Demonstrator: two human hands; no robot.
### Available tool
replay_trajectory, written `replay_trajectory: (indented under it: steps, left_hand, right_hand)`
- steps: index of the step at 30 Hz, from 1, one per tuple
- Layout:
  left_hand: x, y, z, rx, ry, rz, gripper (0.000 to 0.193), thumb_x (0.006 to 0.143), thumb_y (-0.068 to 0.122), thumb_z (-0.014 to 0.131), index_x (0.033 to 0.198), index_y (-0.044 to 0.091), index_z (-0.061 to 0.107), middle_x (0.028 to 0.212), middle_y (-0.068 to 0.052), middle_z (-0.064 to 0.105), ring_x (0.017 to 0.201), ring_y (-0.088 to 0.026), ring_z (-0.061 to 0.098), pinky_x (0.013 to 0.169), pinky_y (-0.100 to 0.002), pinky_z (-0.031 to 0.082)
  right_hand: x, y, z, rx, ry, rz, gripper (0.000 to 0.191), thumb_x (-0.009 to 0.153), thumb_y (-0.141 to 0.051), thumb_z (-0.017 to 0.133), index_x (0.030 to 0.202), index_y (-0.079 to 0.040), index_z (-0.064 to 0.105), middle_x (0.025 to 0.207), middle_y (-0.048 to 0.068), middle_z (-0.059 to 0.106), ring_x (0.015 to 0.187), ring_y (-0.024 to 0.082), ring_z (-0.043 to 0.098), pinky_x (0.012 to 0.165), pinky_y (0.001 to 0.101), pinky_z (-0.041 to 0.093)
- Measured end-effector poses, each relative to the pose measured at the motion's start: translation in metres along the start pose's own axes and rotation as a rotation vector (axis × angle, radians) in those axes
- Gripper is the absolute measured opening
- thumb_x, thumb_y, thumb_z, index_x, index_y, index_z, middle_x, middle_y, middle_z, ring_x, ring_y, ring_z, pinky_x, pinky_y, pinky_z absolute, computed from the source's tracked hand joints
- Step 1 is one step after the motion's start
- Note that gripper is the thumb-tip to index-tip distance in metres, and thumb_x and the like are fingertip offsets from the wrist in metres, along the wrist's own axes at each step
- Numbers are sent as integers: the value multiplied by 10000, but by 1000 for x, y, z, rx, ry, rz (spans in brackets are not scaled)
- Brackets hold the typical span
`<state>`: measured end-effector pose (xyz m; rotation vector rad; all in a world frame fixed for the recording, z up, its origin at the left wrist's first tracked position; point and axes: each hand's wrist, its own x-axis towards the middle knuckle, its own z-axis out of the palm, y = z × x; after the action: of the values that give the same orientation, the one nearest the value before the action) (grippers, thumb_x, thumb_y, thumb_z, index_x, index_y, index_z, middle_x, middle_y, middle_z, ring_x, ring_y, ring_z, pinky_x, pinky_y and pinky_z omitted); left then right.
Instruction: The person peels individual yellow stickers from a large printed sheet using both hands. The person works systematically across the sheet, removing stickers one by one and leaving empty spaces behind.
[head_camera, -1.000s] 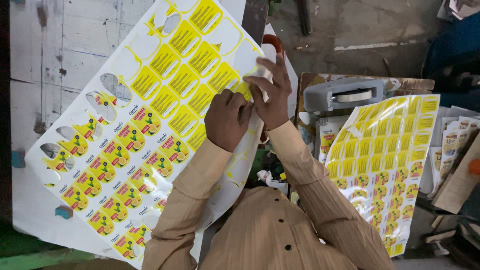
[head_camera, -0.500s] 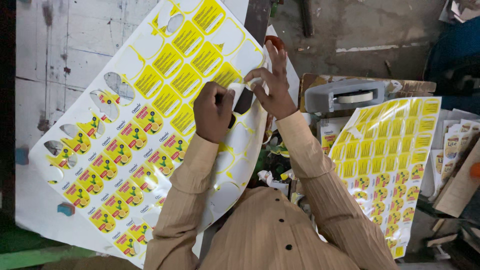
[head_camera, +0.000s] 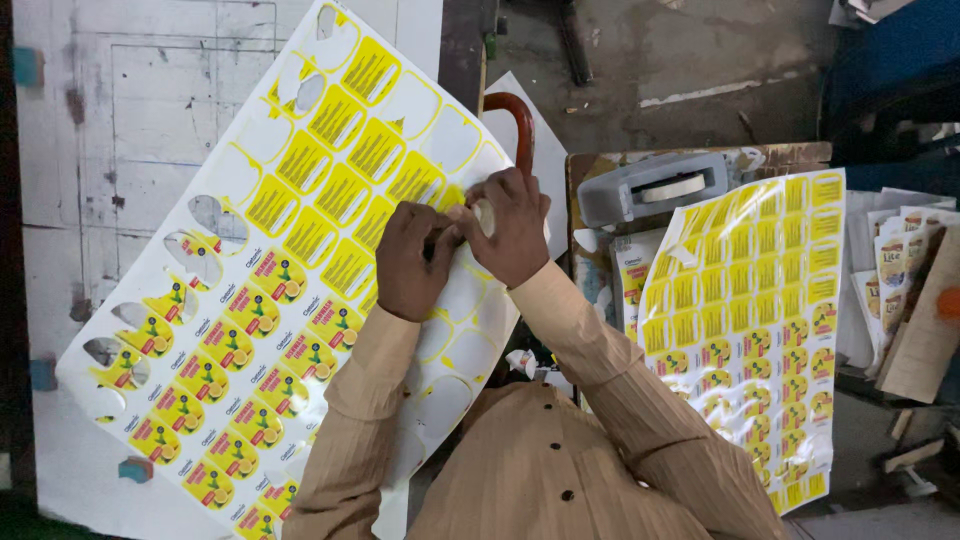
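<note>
A large sheet of yellow die-cut labels (head_camera: 300, 200) lies tilted across the white work table (head_camera: 150, 90), with several labels punched out along its edges. My left hand (head_camera: 412, 262) presses on the sheet near its right side. My right hand (head_camera: 512, 228) sits beside it, fingers pinching a small white and yellow label piece (head_camera: 482, 215) at the sheet's edge. Both hands touch each other at the fingertips. My beige striped sleeves (head_camera: 560, 330) run down to the bottom of the view.
A second sheet of yellow labels (head_camera: 745, 320) lies to the right. A grey tape dispenser (head_camera: 652, 185) stands behind it on a brown board. Stacks of cut labels (head_camera: 895, 260) sit at the far right. A curved brown handle (head_camera: 515, 115) shows above my hands.
My right hand has come down from above the sheet's edge to meet my left hand. The left hand has shifted slightly down and right. The sheet stays where it was.
</note>
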<state>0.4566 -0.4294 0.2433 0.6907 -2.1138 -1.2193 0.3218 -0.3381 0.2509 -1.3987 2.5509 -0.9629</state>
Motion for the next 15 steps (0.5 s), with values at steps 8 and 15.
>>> replay_trajectory:
  steps: [8, 15]
  left_hand:
    - [19, -36, -8, 168, -111, -23, 393, 920, 10, 632, 1275, 159, 713, 922, -150, 581, 809, -335, 621, 702, -440, 518]
    - [18, -44, -10, 121, -116, -34, 434, 903, -5, 616, 1288, 174, 706, 945, -139, 576, 824, -330, 626, 697, -432, 518]
  right_hand:
    - [13, -1, 13, 124, 12, -62, 170, 847, -162, 793, 980, -137, 690, 1048, 53, 589, 1032, 277, 589, 812, 466, 438]
    - [17, -4, 11, 532, -39, -11, 171, 895, -80, 780, 1007, -76, 651, 1094, 71, 576, 991, 234, 594, 808, 347, 513]
